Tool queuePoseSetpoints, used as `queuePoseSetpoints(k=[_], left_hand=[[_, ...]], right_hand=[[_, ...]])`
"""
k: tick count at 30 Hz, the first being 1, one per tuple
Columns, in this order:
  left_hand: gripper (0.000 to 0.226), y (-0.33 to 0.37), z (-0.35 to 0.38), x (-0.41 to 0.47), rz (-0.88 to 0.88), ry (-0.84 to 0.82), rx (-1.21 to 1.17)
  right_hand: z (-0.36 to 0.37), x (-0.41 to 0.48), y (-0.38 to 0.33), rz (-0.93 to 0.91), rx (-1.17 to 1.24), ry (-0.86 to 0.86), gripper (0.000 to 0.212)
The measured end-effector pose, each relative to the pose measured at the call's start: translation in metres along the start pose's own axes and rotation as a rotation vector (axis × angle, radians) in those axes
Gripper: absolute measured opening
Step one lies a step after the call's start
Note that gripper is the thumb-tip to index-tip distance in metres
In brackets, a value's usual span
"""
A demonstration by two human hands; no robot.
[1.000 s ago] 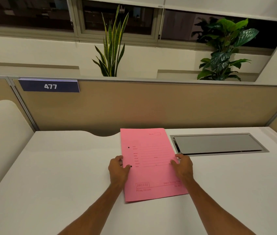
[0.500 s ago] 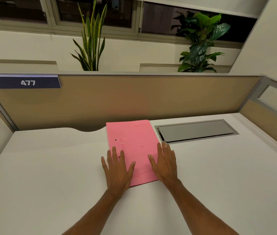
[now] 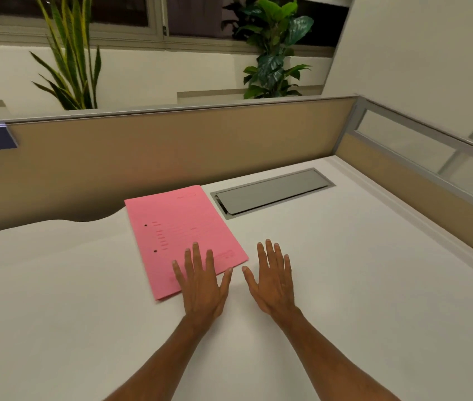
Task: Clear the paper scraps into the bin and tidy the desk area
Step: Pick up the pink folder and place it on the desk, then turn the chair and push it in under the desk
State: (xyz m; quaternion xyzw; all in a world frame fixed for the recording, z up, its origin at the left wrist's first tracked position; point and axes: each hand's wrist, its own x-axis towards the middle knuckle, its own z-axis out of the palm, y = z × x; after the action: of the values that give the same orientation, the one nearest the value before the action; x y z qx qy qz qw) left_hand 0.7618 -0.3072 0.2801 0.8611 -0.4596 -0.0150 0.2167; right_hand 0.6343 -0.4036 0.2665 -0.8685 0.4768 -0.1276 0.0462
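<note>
Resting hands: both lie flat, palms down, fingers spread, grasping nothing.
Left hand: fingers overlap the near right corner of the pink folder.
Right hand: on bare white desk, just right of the folder, apart from it.
Folder: thin matte card, rectangular, two punched holes at its left edge, lying flat mid-desk.
Far right: brushed-metal cable flap, long and rectangular, set flush in the smooth desktop.
Far side: tan partition.

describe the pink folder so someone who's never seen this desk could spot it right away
Start at the white desk in front of the tan partition. The pink folder lies flat near the desk's back edge, just left of the grey metal hatch, with the left hand over its near corner. It is the only brightly coloured thing on the desk.
</note>
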Motion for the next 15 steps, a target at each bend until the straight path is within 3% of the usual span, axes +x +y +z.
queuePoseSetpoints(k=[9,15], left_hand=[[0.102,0.075,0.032,-0.047,0.118,-0.128,0.045],[0.093,0.134,0.041,-0.093,0.223,-0.179,0.012]], right_hand=[[-0.032,-0.075,0.077,0.203,-0.012,0.024,0.069],[-0.059,-0.135,0.128,0.300,0.021,0.051,0.069]])
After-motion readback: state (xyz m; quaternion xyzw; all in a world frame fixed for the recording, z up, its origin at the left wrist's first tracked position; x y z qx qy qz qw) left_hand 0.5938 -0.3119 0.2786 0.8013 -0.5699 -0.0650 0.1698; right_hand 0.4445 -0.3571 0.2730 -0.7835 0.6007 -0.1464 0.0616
